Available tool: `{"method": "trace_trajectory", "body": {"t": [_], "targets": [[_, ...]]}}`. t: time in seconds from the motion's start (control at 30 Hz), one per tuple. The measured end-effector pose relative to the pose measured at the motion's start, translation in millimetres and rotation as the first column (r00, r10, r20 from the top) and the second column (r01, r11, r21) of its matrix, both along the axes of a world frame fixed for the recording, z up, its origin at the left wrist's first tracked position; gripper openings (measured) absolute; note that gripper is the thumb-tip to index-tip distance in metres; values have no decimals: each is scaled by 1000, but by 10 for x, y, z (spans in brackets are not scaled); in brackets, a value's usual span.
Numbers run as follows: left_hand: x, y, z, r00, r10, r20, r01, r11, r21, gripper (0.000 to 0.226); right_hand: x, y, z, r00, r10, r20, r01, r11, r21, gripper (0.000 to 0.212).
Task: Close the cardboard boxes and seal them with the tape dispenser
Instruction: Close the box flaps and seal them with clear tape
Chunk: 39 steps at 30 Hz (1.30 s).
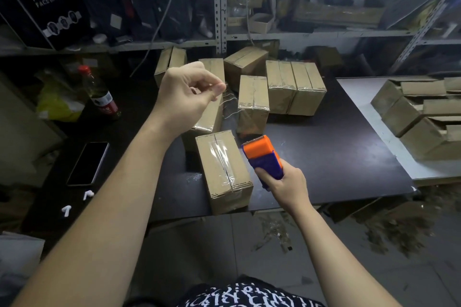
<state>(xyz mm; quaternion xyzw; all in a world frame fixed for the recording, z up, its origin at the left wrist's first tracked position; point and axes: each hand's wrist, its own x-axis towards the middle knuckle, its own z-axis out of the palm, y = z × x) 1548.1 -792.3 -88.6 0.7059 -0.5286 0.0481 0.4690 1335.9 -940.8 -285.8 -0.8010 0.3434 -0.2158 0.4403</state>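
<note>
A closed cardboard box (223,172) lies at the front edge of the dark table (324,157), with clear tape along its top seam. My right hand (283,188) grips the orange and blue tape dispenser (263,157) just right of that box, blade end pointing away from me. My left hand (188,96) is raised above the table and pinches a strip of clear tape (228,99) between thumb and fingers. The strip runs down toward the dispenser. Several taped boxes (253,96) stand behind.
Several open cardboard boxes (421,117) lie stacked on a white surface at the right. A phone (88,163) and two white earbuds (77,203) lie at the left, near a red-capped bottle (99,91). Metal shelving (219,7) stands behind. Tape scraps litter the floor.
</note>
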Motion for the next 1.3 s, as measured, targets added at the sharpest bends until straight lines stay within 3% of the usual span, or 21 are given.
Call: {"method": "trace_trajectory", "body": {"t": [0.17,0.33,0.43,0.47,0.53,0.6,0.7,0.83,0.93,1.03,1.1,1.17,1.23,1.3], "targets": [[-117,-215,114,970,-193,145,184,980,77,6,-25,-34,-80,982,-156,-109,164,984,64,46],[-247,-368,-49,937,-299,180,272,949,161,4,129,-166,27,971,-212,-108,226,964,141,55],[-305,-340,-67,940,-294,176,279,955,106,4,189,-417,-154,914,-347,-210,402,839,366,66],[-307,-309,-47,951,-264,159,259,964,51,5,173,-494,-237,880,-378,-288,467,802,372,75],[-274,-234,-13,968,-214,128,215,976,6,6,115,-592,-410,826,-383,-414,503,833,233,84],[-231,-152,-37,984,-175,39,174,984,27,6,134,-570,-473,837,-351,-421,428,898,103,70],[-282,-80,-92,980,-128,-151,133,991,23,7,259,-536,-499,880,-264,-394,309,950,52,49],[-378,-31,-86,954,-101,-283,108,994,11,8,432,-443,-568,916,-229,-329,235,972,-21,47],[-382,4,-107,950,-52,-307,71,996,53,7,492,-368,-481,960,-241,-143,239,970,-33,42],[-366,18,-136,945,8,-326,20,996,84,6,577,-285,-60,979,-142,147,115,978,173,28],[-354,23,-167,940,53,-337,-17,994,108,7,630,-203,381,938,-25,347,-147,876,460,32],[-350,35,-203,934,102,-342,-58,989,138,9,614,-144,727,871,118,478,-422,677,603,54],[-340,58,-238,933,150,-327,-101,981,163,10,567,-107,871,832,307,462,-543,626,560,57],[-309,94,-293,923,206,-324,-154,972,177,11,510,-75,881,829,430,358,-558,693,458,35]]}}
